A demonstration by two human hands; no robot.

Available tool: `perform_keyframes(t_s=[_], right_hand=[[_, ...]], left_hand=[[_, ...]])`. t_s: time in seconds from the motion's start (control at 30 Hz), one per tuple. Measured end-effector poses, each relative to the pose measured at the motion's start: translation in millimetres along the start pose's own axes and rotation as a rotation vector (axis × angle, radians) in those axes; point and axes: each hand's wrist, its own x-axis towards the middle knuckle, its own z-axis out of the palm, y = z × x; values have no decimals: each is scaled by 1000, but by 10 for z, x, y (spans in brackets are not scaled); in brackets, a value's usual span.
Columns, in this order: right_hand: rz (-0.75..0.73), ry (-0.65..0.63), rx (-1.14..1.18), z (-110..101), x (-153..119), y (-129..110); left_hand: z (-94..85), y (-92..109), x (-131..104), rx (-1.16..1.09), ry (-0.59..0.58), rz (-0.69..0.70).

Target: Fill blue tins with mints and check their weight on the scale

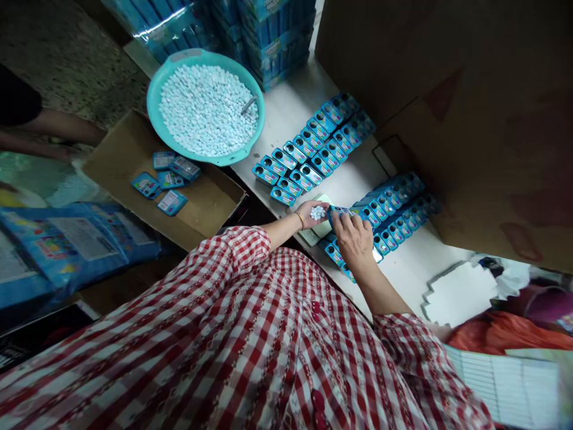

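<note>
Left hand (308,215) palm-up, open, small pale-blue pellets (317,212) in palm. Right hand (353,236): fingers pinching blue printed rectangular tin (344,210), beside left palm, near white bench's (286,113) wearer-side edge.

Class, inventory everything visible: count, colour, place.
Basin: one, turquoise, upper left
Candy pellets: many, pale blue, in basin
Table: one, white, centre
Open carton: one, brown, below basin
Tins: many, blue, on table; several in carton
Large box: one, brown, right
Wrapped packs: several, blue, top
Printed bags: several, blue, left
Plastic: some, red, right
Co-worker's arms: two, left edge
Checked garment: one, red-white, bottom
Left hand: one, centre, cupping pellets
Right hand: one, centre, gripping tin
</note>
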Motion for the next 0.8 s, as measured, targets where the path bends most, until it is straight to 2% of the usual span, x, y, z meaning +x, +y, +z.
perform_keyframes(t_s=[0.1, 0.2, 0.4, 0.47, 0.53, 0.63, 0.8], right_hand=[[-16, 47, -28, -7, -29, -43], [-16, 26, 11, 23, -14, -77], [76, 26, 83, 77, -45, 22], [147, 50, 161, 130, -78, 87], [258, 100, 284, 247, -108, 147], [449, 202, 535, 534, -116, 164], [659, 246, 871, 1045, -17, -1]], left_hand=[[-12, 6, -11, 10, -11, -4], [-5, -2, -24, 32, -5, -20], [31, -16, -45, 32, 12, -3], [18, 8, -68, 26, 15, -2], [-30, 51, -105, 26, 12, 7], [-160, 125, -207, 33, 25, 34], [-376, 164, -541, 48, 50, 44]])
